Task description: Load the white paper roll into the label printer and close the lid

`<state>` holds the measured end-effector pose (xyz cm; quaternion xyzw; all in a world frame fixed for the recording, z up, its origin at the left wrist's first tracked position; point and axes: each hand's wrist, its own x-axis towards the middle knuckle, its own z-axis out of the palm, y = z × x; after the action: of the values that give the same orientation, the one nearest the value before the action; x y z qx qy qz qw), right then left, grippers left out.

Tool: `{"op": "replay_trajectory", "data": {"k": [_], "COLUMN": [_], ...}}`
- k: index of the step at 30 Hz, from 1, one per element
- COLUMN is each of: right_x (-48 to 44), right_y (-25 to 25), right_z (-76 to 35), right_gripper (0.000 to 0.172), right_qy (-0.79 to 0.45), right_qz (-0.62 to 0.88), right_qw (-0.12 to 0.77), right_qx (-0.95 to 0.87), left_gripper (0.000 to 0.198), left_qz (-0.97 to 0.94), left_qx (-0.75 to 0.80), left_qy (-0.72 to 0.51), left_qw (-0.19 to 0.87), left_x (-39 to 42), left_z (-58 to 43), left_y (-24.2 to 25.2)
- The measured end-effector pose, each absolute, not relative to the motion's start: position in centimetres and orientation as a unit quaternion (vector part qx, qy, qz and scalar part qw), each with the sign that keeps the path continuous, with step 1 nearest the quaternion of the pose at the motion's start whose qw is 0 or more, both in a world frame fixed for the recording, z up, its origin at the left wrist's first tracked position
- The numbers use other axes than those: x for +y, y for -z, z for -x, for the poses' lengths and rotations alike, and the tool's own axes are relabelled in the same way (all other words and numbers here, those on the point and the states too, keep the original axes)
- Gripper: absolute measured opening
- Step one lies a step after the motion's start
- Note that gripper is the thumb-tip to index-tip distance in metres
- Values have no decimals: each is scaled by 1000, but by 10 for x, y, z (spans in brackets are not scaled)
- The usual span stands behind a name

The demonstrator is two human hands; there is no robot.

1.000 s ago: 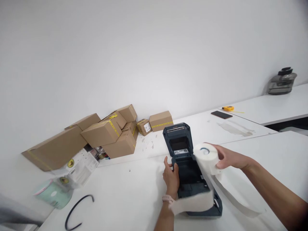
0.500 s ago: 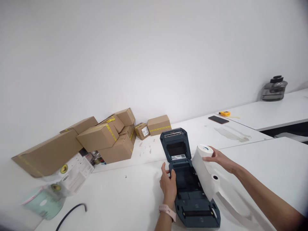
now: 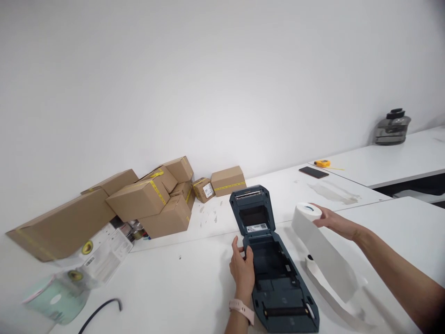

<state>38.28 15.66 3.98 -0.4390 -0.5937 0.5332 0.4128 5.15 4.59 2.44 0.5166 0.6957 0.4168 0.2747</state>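
A dark blue label printer (image 3: pixel 283 283) lies on the white table with its lid (image 3: pixel 252 211) raised, and its inner bay shows no roll. My left hand (image 3: pixel 242 269) grips the printer's left edge near the hinge, fingers curled round it. To the right of the printer, my right hand (image 3: pixel 330 220) holds a large white label roll (image 3: pixel 308 211) by its right side. A wide strip of paper (image 3: pixel 330 260) hangs from that roll and curves down to the table. A small white roll (image 3: pixel 310 260) stands between the strip and the printer.
Cardboard boxes (image 3: pixel 137 199) are piled at the left against the wall. A mint-green container (image 3: pixel 57 299) and a black cable (image 3: pixel 100 308) lie front left. Farther back are a phone (image 3: pixel 313 172), a yellow tape measure (image 3: pixel 322 163) and a dark jug (image 3: pixel 392 127).
My right hand has moved right with the large roll, away from the printer, and the paper strip now hangs in a wider curve. My left hand has stayed on the printer.
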Motion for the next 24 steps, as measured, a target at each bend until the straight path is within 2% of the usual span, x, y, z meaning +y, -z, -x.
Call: {"op": "replay_trajectory", "data": {"k": [4, 8, 14, 18, 24], "right_x": [164, 167, 158, 146, 101], "right_y": [-31, -17, -4, 8, 34], "right_z": [-356, -330, -311, -330, -370], "right_gripper": [71, 67, 73, 84, 59], "right_qy": [-530, -541, -548, -551, -533], "right_qz": [426, 419, 407, 407, 446], "right_qw": [336, 314, 315, 326, 311], "right_qx": [-651, -658, -660, -651, -649], "left_gripper": [56, 57, 56, 55, 54], "left_qz": [-516, -518, -516, -512, -530], "left_qx": [702, 704, 699, 702, 694], "left_qy": [-408, -408, -415, -416, -412], "left_qw": [272, 266, 270, 270, 259], "left_x": [47, 49, 47, 48, 50], "left_z": [-52, -51, -52, -51, -50], "left_y": [-25, -22, -24, -23, -20]}}
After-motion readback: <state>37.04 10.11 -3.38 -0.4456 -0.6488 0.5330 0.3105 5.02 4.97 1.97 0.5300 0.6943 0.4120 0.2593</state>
